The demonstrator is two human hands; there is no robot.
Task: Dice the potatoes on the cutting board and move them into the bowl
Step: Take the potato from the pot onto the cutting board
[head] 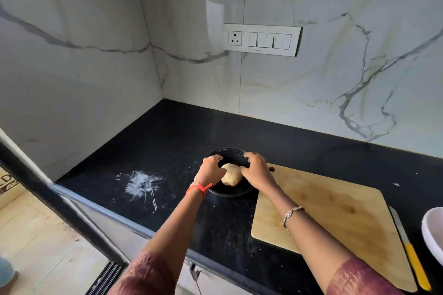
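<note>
A whole pale potato [231, 175] lies in a black dish [230, 193] on the dark counter, left of the wooden cutting board [330, 220]. My left hand [209, 169] and my right hand [257, 171] are over the dish, one on each side of the potato. Their fingers curl onto the dish's far rim and the thumbs lie close against the potato. The board is bare. A knife with a yellow handle [407, 244] lies along its right edge. A white bowl [432, 232] is cut off by the right edge of the view.
A white powdery smear [142, 185] marks the black counter [167, 141] left of the dish. Marble walls meet in a corner behind, with a switch panel [261, 39] above. The counter's front edge runs diagonally at lower left, with floor below.
</note>
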